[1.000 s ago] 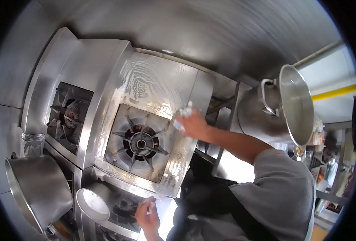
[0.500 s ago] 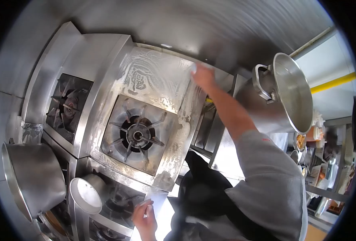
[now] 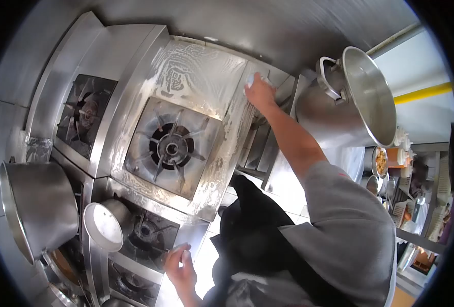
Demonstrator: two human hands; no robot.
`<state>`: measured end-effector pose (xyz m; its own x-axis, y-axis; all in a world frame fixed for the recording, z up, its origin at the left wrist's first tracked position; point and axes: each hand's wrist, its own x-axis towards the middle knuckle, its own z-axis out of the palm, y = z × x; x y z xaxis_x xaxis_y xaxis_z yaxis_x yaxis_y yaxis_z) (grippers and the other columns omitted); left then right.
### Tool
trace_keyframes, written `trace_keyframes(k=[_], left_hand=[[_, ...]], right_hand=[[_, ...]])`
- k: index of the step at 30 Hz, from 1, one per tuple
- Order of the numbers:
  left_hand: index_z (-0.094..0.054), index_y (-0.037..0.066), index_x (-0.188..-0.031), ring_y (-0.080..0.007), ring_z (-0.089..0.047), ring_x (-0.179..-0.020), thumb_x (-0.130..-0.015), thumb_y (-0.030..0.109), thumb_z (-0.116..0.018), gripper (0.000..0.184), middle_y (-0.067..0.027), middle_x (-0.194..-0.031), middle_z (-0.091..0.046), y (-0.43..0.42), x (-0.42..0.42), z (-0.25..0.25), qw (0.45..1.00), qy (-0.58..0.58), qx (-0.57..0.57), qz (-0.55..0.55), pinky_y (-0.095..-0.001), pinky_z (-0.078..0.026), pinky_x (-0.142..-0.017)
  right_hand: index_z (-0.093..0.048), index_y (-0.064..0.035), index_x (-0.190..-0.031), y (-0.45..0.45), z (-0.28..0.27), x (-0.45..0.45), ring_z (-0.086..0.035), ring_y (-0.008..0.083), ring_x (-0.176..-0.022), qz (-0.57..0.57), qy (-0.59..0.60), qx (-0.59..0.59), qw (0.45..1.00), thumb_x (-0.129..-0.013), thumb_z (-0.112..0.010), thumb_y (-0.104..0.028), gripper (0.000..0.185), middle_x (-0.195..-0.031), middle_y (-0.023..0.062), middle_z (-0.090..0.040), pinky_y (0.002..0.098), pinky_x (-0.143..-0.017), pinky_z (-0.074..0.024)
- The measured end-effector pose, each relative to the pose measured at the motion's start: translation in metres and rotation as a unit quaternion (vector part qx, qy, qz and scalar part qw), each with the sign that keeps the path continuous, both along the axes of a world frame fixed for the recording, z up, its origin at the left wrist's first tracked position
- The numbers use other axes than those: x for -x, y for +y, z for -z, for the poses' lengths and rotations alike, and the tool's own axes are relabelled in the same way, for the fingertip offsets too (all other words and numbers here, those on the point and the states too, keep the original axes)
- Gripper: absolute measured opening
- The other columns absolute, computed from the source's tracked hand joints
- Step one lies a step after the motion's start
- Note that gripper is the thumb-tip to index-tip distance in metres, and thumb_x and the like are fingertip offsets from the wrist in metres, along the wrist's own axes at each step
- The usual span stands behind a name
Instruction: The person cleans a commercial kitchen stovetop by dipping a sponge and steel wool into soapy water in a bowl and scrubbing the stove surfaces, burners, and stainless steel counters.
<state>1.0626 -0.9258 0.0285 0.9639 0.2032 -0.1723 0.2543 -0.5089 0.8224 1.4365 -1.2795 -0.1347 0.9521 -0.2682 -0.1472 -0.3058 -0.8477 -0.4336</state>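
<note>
My right hand (image 3: 261, 93) is closed on a pale scrubbing pad or cloth (image 3: 250, 80), pressed on the right edge of the steel stovetop (image 3: 227, 61). Wet, soapy streaks cover the metal behind and around the central burner (image 3: 171, 148). Near the lower edge of the view, my left hand (image 3: 180, 267) hovers by the stove's front corner, its fingers curled together. Whatever it may hold is too small to make out.
A large steel pot (image 3: 334, 110) stands at the right. Another big pot (image 3: 45, 204) and a smaller white-lined pot (image 3: 103, 226) are at the lower left. A second burner (image 3: 88, 115) lies left. Shelving with containers (image 3: 406, 158) shows far right.
My right hand has moved with the pad from beside the burner to the far right edge, then slightly back toward me. My left hand stays low near the corner. The view has shifted.
</note>
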Motion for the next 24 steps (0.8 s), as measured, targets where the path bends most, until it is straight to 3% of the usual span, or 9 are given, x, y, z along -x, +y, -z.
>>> trace_keyframes(k=[2, 5, 7, 11, 15, 17, 19, 21, 24], left_hand=[[-0.068, -0.004, -0.101, -0.0239, -0.066, -0.088, -0.09, 0.003, -0.059, 0.016, -0.0148, -0.093, -0.07, 0.002, 0.01, 0.004, 1.0, 0.015, 0.017, -0.008, -0.033, -0.05, -0.083], [-0.068, -0.004, -0.101, -0.0237, -0.066, -0.087, -0.09, 0.002, -0.059, 0.016, -0.0147, -0.092, -0.07, 0.005, 0.016, 0.009, 0.999, -0.026, 0.016, 0.016, -0.033, -0.05, -0.082], [-0.07, 0.001, -0.101, -0.0231, -0.065, -0.083, -0.088, 0.005, -0.06, 0.017, -0.0107, -0.093, -0.071, 0.009, 0.017, 0.012, 0.997, -0.063, -0.023, 0.032, -0.0308, -0.048, -0.071], [-0.07, 0.0, -0.099, -0.0207, -0.063, -0.078, -0.088, 0.007, -0.059, 0.017, -0.0091, -0.093, -0.071, 0.016, 0.032, 0.003, 0.999, -0.014, -0.041, -0.022, -0.0305, -0.046, -0.067], [-0.068, -0.005, -0.1, -0.0226, -0.066, -0.086, -0.089, 0.002, -0.06, 0.015, -0.0141, -0.09, -0.07, 0.013, 0.026, 0.003, 0.999, 0.026, -0.014, -0.027, -0.0332, -0.051, -0.082], [-0.071, 0.001, -0.1, -0.019, -0.063, -0.078, -0.088, 0.007, -0.058, 0.019, -0.0082, -0.092, -0.072, 0.008, 0.007, 0.011, 0.999, 0.007, 0.005, -0.033, -0.0292, -0.046, -0.066], [-0.07, 0.001, -0.1, -0.0192, -0.063, -0.078, -0.089, 0.008, -0.058, 0.018, -0.0085, -0.092, -0.072, 0.006, -0.008, 0.005, 1.0, 0.012, 0.0, -0.021, -0.0295, -0.046, -0.065], [-0.067, -0.006, -0.1, -0.024, -0.067, -0.086, -0.09, 0.003, -0.059, 0.016, -0.0147, -0.092, -0.07, 0.004, -0.028, 0.004, 1.0, 0.023, -0.015, 0.007, -0.0333, -0.051, -0.081], [-0.067, -0.005, -0.099, -0.0253, -0.067, -0.085, -0.09, 0.003, -0.059, 0.015, -0.0154, -0.092, -0.07, 0.003, -0.034, 0.016, 1.0, -0.013, 0.002, -0.015, -0.0336, -0.052, -0.081]], right_hand=[[-0.046, -0.0042, -0.128, 0.038, -0.014, 0.049, -0.067, 0.0372, -0.098, -0.098, 0.047, 0.081, 0.991, -0.086, -0.065, -0.032, 0.054, -0.105, 0.0218, -0.068, 0.0632, -0.092, -0.0416], [-0.048, -0.0042, -0.124, 0.083, 0.025, 0.135, -0.068, 0.0386, -0.095, -0.259, -0.167, 0.168, 0.937, -0.086, -0.065, -0.035, 0.052, -0.101, 0.0206, -0.069, 0.0614, -0.091, -0.0417], [-0.049, -0.004, -0.123, 0.082, 0.012, 0.124, -0.068, 0.0392, -0.095, -0.213, -0.006, 0.106, 0.971, -0.086, -0.065, -0.036, 0.051, -0.101, 0.0202, -0.069, 0.0609, -0.091, -0.0418], [-0.049, -0.0039, -0.123, -0.007, 0.009, -0.02, -0.067, 0.0404, -0.094, 0.016, -0.081, 0.047, 0.995, -0.087, -0.065, -0.035, 0.05, -0.101, 0.0202, -0.069, 0.0598, -0.09, -0.0429], [-0.046, -0.0031, -0.129, 0.024, 0.027, 0.04, -0.065, 0.0398, -0.102, -0.07, -0.061, 0.111, 0.99, -0.088, -0.063, -0.035, 0.055, -0.108, 0.0228, -0.068, 0.0652, -0.092, -0.0397], [-0.046, -0.0044, -0.127, 0.05, 0.039, 0.079, -0.066, 0.0418, -0.098, -0.12, -0.106, 0.198, 0.967, -0.086, -0.064, -0.036, 0.054, -0.109, 0.0231, -0.067, 0.0658, -0.089, -0.0415], [-0.045, -0.0046, -0.128, 0.049, 0.032, 0.085, -0.066, 0.0422, -0.099, -0.128, -0.051, 0.107, 0.985, -0.086, -0.065, -0.036, 0.057, -0.11, 0.0232, -0.067, 0.067, -0.09, -0.0404], [-0.043, -0.0027, -0.137, 0.003, 0.006, -0.005, -0.062, 0.0399, -0.11, 0.007, 0.0, 0.035, 0.999, -0.09, -0.062, -0.035, 0.06, -0.112, 0.0228, -0.067, 0.0611, -0.097, -0.0386], [-0.046, -0.0045, -0.132, -0.051, -0.001, -0.099, -0.064, 0.041, -0.105, 0.145, -0.04, 0.064, 0.987, -0.091, -0.061, -0.035, 0.053, -0.106, 0.0212, -0.068, 0.0574, -0.095, -0.0403]])
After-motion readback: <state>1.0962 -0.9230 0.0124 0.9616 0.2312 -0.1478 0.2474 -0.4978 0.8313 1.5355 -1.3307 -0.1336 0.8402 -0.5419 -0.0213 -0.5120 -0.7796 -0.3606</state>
